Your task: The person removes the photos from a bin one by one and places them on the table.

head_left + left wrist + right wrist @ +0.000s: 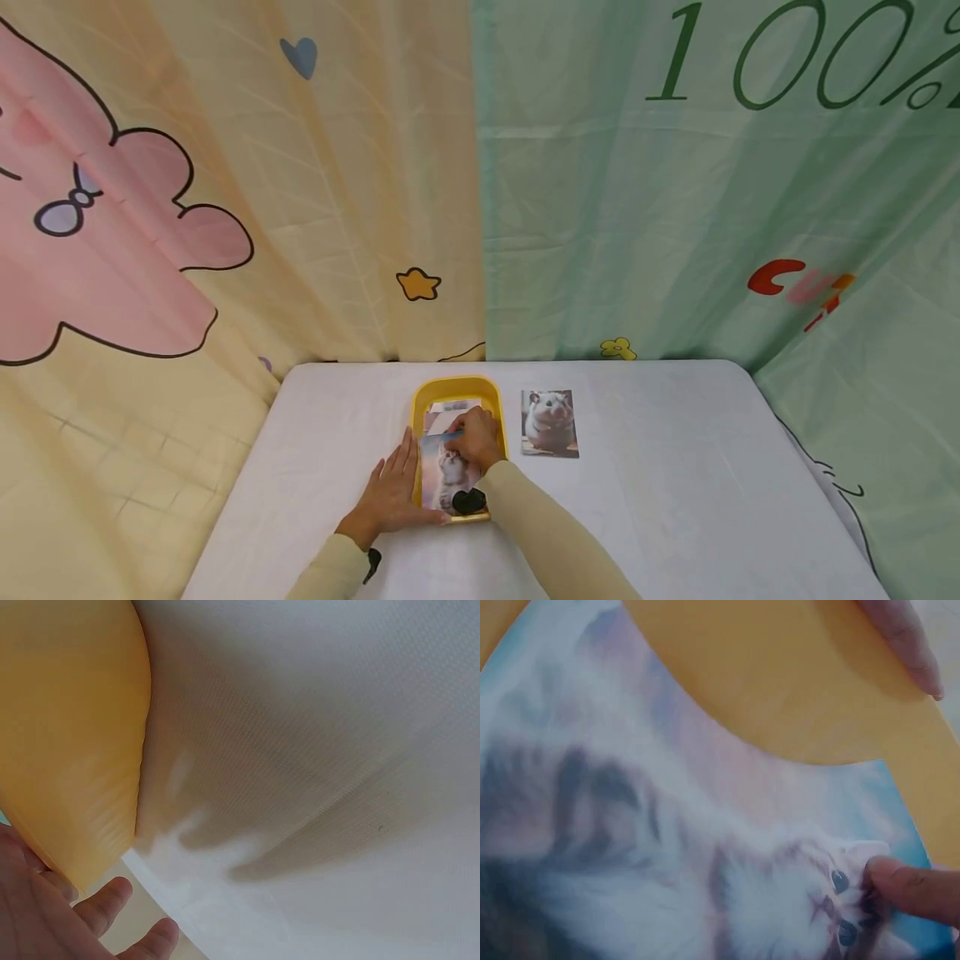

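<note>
The cat picture (447,471) lay in the yellow tray (456,387), near the front of the white worktop (675,500). The right hand (474,439) had its fingers (907,889) bent onto the far end of that picture, one fingertip touching the cat's face; it looked like it was pinching the edge. The left hand (390,492) lay flat with straight fingers against the tray's left side, as if steadying it. Another card (450,407) sat deeper in the tray. A hamster picture (550,422) lay outside, just right of the tray. So I judged the job partly done, with that one left. On the green curtain (712,208) I could read "100%". The red letters lower down were too creased to read.
</note>
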The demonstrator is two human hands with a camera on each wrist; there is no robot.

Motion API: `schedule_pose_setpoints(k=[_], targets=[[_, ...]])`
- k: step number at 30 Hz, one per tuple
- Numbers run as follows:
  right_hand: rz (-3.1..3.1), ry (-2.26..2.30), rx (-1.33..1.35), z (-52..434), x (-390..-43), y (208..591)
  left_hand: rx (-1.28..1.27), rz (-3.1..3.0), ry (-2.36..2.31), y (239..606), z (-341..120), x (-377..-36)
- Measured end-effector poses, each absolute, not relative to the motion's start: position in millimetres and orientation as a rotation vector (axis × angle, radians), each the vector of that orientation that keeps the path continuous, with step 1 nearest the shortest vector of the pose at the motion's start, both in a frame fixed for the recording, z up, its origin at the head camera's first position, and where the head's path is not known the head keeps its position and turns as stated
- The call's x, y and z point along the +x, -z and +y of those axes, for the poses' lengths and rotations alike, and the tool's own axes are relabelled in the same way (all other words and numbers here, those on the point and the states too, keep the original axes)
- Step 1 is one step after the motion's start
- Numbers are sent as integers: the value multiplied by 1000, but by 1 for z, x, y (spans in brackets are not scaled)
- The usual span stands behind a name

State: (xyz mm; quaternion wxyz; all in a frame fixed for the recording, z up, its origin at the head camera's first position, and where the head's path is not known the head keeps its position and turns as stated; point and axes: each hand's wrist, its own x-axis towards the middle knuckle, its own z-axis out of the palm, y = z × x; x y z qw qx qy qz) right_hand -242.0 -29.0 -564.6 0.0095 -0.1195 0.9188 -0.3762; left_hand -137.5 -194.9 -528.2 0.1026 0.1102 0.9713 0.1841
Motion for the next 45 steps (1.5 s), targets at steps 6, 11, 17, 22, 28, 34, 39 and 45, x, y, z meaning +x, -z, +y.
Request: schedule_pose_setpoints(k=[6, 11, 17, 22, 28, 34, 39, 45], targets=[[2504, 1605, -365, -29, -241, 565, 339, 2863, -524, 527, -195, -138], [2442, 1704, -319, -28, -238, 563, 349, 2867, -515, 526, -195, -137], [2465, 1679, -300, -23, -233, 558, 346, 2871, -537, 528, -196, -135], [2511, 1647, -341, -14, -230, 552, 358, 2851, -534, 531, -194, -135], [2554, 1671, -423, -5, -231, 540, 333, 2838, -545, 529, -190, -138], [2628, 1650, -461, 6, -234, 533, 301, 2814, -551, 527, -190, -139], [2667, 1662, -484, 16, -236, 532, 294, 2809, -566, 524, -192, -139], [2648, 1745, -429, 27, -238, 534, 290, 2812, -582, 522, -193, -139]])
